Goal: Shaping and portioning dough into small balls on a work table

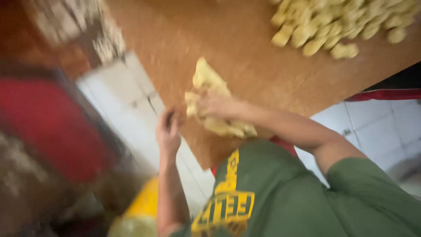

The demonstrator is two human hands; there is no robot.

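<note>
A lump of pale yellow dough [206,79] lies on a brown wooden board [245,48], stretching toward me. My right hand [215,105] presses down on the middle of the dough. My left hand [168,129] rests at the board's near-left edge, fingers curled on the rim, beside the dough. The picture is blurred, so finger detail is hard to read.
A heap of several small cut dough pieces [337,26] sits at the board's far right. White floor tiles [118,96] show beside the board. A blurred red object [48,127] lies at the left and a yellow item [142,206] near my left arm.
</note>
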